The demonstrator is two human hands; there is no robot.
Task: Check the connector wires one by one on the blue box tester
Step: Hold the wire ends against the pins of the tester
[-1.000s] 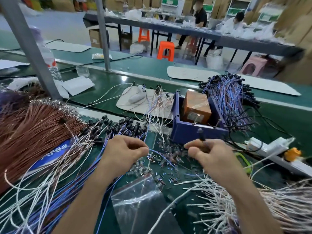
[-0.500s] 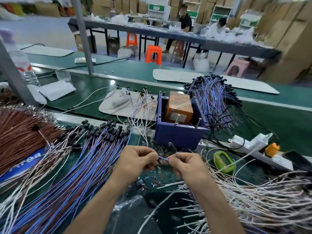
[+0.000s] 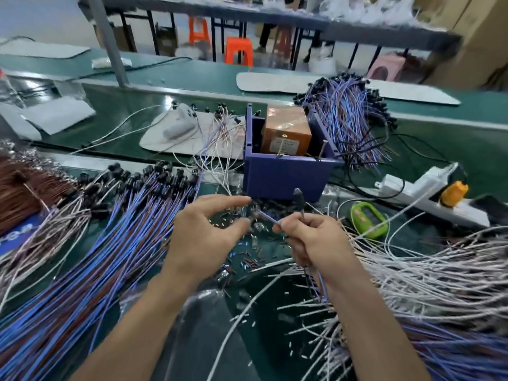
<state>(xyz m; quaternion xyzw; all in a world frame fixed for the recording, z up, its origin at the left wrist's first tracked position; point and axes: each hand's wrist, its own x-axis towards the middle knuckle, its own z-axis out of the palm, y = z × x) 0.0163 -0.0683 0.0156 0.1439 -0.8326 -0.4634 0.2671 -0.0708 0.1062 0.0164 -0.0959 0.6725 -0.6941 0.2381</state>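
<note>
Lower left, a pile of blue connector wires (image 3: 110, 243) sprawls over the green counter (image 3: 453, 138). At centre the left hand (image 3: 203, 237) is loose, fingers spread, holding nothing. Just beside it, the right hand (image 3: 310, 240) pinches one blue wire (image 3: 268, 217). The blue box tester (image 3: 286, 174) sits just above both.

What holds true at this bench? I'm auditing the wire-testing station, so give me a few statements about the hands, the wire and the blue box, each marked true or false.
1. The right hand pinches a blue wire. True.
2. The left hand grips that same wire. False: its fingers are spread open, not closed on the wire.
3. An orange-brown block sits inside the blue box. True.
4. The green device lies to the left of the blue box. False: it lies to the box's right, nearer the person.
</note>
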